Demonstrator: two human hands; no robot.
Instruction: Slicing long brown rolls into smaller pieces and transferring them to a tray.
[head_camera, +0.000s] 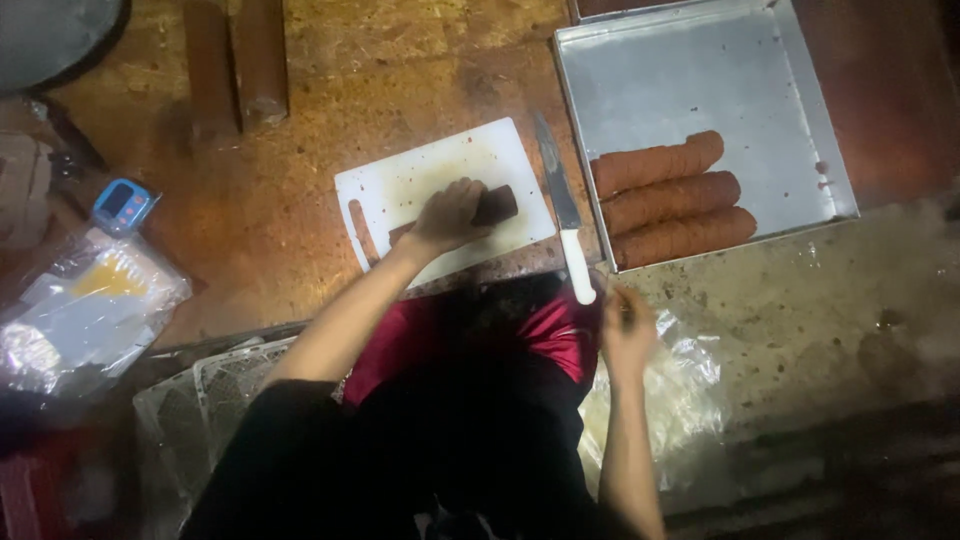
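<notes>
My left hand rests on a dark brown log-shaped roll that lies across a white cutting board on the wooden table. My right hand is lower down by the table edge, fingers curled, over clear plastic wrapping; whether it grips anything I cannot tell. A knife with a white handle lies between the board and a metal tray. Three sliced brown rolls lie side by side in the tray's near part.
Two long brown rolls lie at the table's far side. A small blue digital scale or timer and a clear plastic bag sit at the left. A white mesh crate stands below the table edge.
</notes>
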